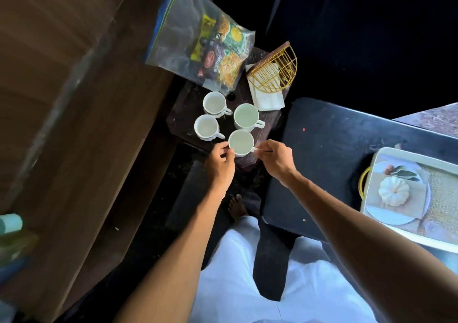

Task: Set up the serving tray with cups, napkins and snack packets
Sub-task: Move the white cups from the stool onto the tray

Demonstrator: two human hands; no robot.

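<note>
1. Currently, both hands are on the nearest cup (241, 142), the one at the near edge of a small dark surface (181, 122).
2. Left hand (220, 164): fingers curled against the cup's left wall, steadying it. Right hand (273, 160): thumb and fingertip pinching the cup's handle, which points to the person's right.
3. The cup sits upright. From where I stand I cannot tell whether its base is on the surface or just off it.
4. Three more cups stand behind it, close together but apart: far left (214, 102), far right (245, 116), middle left (206, 126). All have their handles turned rightward.
5. Beyond the cups is a clear zip bag (198, 37) holding the snack packets. To its right, white napkins (269, 98) lie under a gold wire holder (275, 72).
6. The key relation: the serving tray (396, 154) lies well apart, to the right of the hands, on a separate black surface (322, 149). Its yellow-handled short end (362, 181) faces the cups and its long axis runs away rightward, out of view.
7. My judgement is that the right arm is nearer the tray and already has the handle, so the carry goes rightward across the gap between the surfaces.
8. No cup, napkin or packet is on the tray yet. The pumpkin and plate pattern on it (394, 191) may be printed or real.
</note>
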